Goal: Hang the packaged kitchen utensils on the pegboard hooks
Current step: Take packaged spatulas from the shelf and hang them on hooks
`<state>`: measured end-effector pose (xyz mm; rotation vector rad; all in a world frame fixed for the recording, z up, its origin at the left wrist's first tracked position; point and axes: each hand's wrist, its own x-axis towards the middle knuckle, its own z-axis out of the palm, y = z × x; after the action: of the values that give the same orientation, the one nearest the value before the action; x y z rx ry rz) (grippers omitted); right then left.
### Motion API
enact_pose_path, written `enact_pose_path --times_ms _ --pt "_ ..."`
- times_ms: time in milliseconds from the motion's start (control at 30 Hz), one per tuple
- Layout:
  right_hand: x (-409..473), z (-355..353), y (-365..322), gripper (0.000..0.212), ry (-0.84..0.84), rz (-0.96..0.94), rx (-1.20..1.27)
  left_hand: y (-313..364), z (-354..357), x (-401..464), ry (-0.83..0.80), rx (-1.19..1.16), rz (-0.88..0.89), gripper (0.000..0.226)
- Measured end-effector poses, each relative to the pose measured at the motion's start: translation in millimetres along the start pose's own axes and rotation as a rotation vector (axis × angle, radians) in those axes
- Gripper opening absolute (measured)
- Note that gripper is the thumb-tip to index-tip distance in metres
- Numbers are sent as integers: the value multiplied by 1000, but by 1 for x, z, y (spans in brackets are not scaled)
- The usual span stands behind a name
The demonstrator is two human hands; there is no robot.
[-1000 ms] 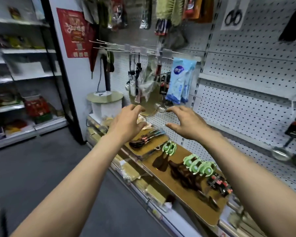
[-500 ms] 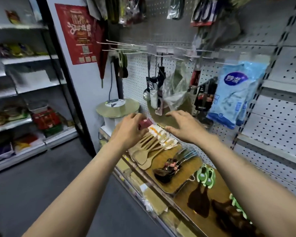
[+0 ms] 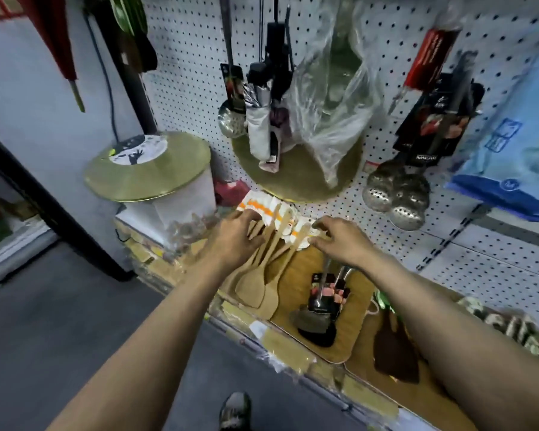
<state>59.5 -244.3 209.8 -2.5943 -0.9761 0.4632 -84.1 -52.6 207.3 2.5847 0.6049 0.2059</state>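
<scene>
Several wooden spatulas with white and orange card labels lie fanned on the shelf under the white pegboard. My left hand rests on their handles at the left, fingers curled over them. My right hand pinches the card labels at the right end of the pile. A packaged metal ladle lies on a wooden board just below my right hand. Whether the spatulas are lifted off the shelf cannot be told.
Packaged ladles and skimmers, a round golden board in clear plastic and blue packs hang on the pegboard. A round gold lid sits on a white box at left. A dark spatula lies at right. My shoe stands below.
I have stepped closer and looked down. Both hands dropped from in front of the hanging items onto the pile of wooden spatulas and took hold of them.
</scene>
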Motion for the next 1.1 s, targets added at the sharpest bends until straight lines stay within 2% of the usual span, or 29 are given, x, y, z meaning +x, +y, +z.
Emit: enact_pose_path --times_ms 167,267,367,433,533,600,733,900,1100 --pt "62 85 18 28 -140 232 149 -69 51 64 -220 -44 -31 42" --pt "98 129 23 15 -177 349 342 -99 80 89 -325 -55 -32 43" --pt "134 166 27 19 -186 556 633 -121 102 106 -405 -36 -50 41" --pt "156 185 25 17 -214 661 815 -134 114 112 -410 -24 -39 42" --pt "179 205 16 39 -231 759 999 -145 125 119 -381 -67 -44 42" --pt "191 214 10 45 -212 812 1078 -148 129 123 -367 -88 -43 39" --pt "203 221 9 30 -127 908 1248 -151 142 127 -359 -120 -18 36" --pt "186 224 25 14 -54 943 1326 -151 168 135 -383 -152 -98 33" --pt "143 212 48 17 3 928 1418 -124 200 158 -339 -120 -207 44"
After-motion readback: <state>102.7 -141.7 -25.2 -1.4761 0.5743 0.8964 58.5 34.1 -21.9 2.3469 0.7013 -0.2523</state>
